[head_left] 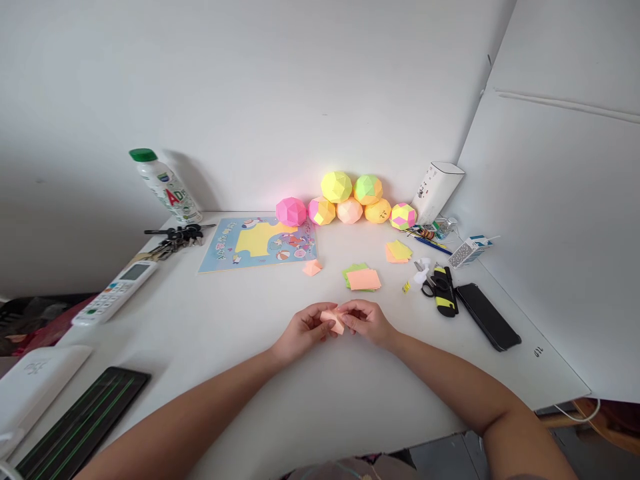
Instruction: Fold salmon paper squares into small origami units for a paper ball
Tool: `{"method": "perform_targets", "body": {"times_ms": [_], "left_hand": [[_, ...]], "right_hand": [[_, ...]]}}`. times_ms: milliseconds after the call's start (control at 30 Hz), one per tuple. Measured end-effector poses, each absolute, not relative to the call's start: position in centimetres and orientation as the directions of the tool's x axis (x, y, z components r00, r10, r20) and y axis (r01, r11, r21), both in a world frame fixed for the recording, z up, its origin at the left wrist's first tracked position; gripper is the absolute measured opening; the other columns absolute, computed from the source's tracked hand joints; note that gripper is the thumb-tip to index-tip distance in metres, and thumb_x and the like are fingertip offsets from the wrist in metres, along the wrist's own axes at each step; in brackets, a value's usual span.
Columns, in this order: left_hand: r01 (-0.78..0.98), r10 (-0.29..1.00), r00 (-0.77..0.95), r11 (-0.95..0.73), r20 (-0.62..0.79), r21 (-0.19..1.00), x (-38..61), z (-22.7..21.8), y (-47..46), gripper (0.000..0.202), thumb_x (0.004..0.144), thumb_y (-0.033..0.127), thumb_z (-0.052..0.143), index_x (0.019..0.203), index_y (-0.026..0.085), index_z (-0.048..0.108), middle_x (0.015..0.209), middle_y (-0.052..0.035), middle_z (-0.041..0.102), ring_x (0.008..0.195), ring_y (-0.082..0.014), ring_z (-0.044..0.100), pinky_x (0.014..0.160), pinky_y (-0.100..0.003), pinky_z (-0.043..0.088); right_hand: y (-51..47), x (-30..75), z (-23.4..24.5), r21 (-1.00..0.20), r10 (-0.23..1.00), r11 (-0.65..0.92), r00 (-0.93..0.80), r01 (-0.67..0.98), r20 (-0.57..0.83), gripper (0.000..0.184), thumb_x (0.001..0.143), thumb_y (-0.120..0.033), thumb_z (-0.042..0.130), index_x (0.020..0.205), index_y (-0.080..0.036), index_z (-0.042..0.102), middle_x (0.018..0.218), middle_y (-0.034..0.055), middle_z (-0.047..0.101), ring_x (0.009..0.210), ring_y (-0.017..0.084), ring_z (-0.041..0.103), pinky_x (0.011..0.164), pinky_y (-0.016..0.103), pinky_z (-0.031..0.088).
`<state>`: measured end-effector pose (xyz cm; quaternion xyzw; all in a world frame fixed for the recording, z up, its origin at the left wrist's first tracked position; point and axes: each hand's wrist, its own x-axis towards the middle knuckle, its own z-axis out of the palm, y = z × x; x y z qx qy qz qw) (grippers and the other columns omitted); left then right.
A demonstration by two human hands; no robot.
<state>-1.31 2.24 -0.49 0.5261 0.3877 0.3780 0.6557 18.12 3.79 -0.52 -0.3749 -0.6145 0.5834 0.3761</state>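
Above the middle of the white table, my left hand (305, 331) and my right hand (367, 321) meet around a small folded piece of peach paper (334, 320). Fingers and thumbs of both hands pinch it from either side. Just beyond lies another folded peach paper piece (313, 267). To its right a stack of peach paper sheets (364, 279) rests over green ones. Farther back is a smaller pile of yellow and peach sheets (399, 251). Several faceted paper balls, among them a pink ball (291, 211) and a yellow ball (336, 187), are stacked against the wall.
Scissors (434, 285), a black-and-yellow cutter (445, 293) and a phone (489, 316) lie at right. A patterned blue board (215, 251) is at the back left, near a bottle (167, 190), keys (175, 239) and a remote control (116, 292). A dark tablet-like device (85, 420) lies front left.
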Motion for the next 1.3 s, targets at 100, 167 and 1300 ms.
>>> {"method": "perform_targets", "body": {"times_ms": [100,167,1300], "left_hand": [[-0.072,0.898,0.424,0.161,-0.116,0.984,-1.30,-0.45,2.26,0.039,0.077,0.041,0.062,0.109,0.018,0.056,0.082,-0.0051,0.069,0.075,-0.0190,0.064,0.063,-0.029,0.047],[-0.066,0.893,0.436,0.153,-0.110,0.986,-1.30,-0.47,2.28,0.037,0.078,0.041,0.061,0.107,0.018,0.056,0.083,-0.0054,0.070,0.075,-0.0189,0.064,0.063,-0.029,0.047],[-0.089,0.901,0.427,0.134,-0.083,0.987,-1.11,-0.61,2.03,0.034,0.080,0.037,0.060,0.108,0.018,0.057,0.079,-0.0035,0.067,0.073,-0.0169,0.062,0.065,-0.030,0.048]], "right_hand": [[3.74,18.05,-0.43,-1.000,0.900,0.026,-0.435,0.005,0.021,0.020,0.078,-0.033,0.063,0.090,-0.017,0.065,0.069,0.0009,0.059,0.055,0.010,0.050,0.051,0.025,0.044],[3.71,18.03,-0.39,-1.000,0.902,0.017,-0.432,-0.005,0.017,0.020,0.077,-0.033,0.064,0.089,-0.017,0.065,0.071,0.0014,0.060,0.057,0.010,0.051,0.052,0.025,0.044],[3.29,17.99,-0.50,-0.996,0.904,0.062,-0.427,0.070,0.026,0.023,0.078,-0.034,0.062,0.094,-0.017,0.064,0.079,0.0039,0.063,0.060,0.011,0.053,0.053,0.025,0.045]]}}
